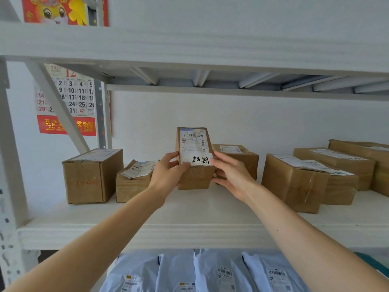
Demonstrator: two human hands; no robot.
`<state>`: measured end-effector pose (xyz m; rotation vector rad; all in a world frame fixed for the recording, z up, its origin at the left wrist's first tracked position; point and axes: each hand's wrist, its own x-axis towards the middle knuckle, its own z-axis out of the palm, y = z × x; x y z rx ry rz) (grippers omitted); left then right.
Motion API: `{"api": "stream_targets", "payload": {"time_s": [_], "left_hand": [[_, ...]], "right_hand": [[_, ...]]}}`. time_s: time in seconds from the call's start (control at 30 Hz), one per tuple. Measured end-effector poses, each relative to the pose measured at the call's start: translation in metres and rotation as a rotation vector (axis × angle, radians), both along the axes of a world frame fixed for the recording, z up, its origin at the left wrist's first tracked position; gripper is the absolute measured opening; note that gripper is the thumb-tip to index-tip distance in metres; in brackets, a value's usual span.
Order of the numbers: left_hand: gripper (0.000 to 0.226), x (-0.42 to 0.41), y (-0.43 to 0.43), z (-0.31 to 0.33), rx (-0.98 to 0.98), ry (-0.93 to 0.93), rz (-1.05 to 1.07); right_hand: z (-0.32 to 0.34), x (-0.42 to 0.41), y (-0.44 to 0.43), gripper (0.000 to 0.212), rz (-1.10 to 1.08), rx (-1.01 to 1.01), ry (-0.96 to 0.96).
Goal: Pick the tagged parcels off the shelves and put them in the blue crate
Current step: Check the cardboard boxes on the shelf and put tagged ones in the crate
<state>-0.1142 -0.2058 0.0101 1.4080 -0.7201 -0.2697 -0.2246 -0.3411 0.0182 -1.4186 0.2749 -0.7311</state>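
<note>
A small brown cardboard parcel (194,152) with a shipping label and a white handwritten tag (197,160) is tilted up at the middle of the white shelf (147,220). My left hand (166,178) grips its left side, thumb on the tag's edge. My right hand (231,175) grips its right side. Its lower front edge sits low over the shelf; contact cannot be told. No blue crate is in view.
Other brown parcels stand on the same shelf: two at the left (92,175), one behind (242,157), several at the right (299,182). Light blue mailer bags (210,272) fill the shelf below. A shelf beam (189,45) runs overhead. A wall calendar (71,98) hangs at the left.
</note>
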Motion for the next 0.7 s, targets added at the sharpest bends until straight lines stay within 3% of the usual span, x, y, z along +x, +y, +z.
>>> {"api": "stream_targets", "payload": {"time_s": [0.2, 0.37, 0.7], "left_hand": [[0.043, -0.017, 0.034, -0.001, -0.078, -0.110, -0.015], [0.045, -0.036, 0.063, -0.009, -0.147, -0.134, -0.068], [0.049, -0.070, 0.091, -0.023, -0.197, -0.179, -0.245]], "right_hand": [[0.003, -0.024, 0.028, 0.033, -0.009, -0.039, -0.074], [-0.009, -0.047, 0.054, 0.047, -0.007, -0.129, -0.103], [-0.029, -0.104, 0.092, 0.051, -0.106, -0.207, -0.123]]}}
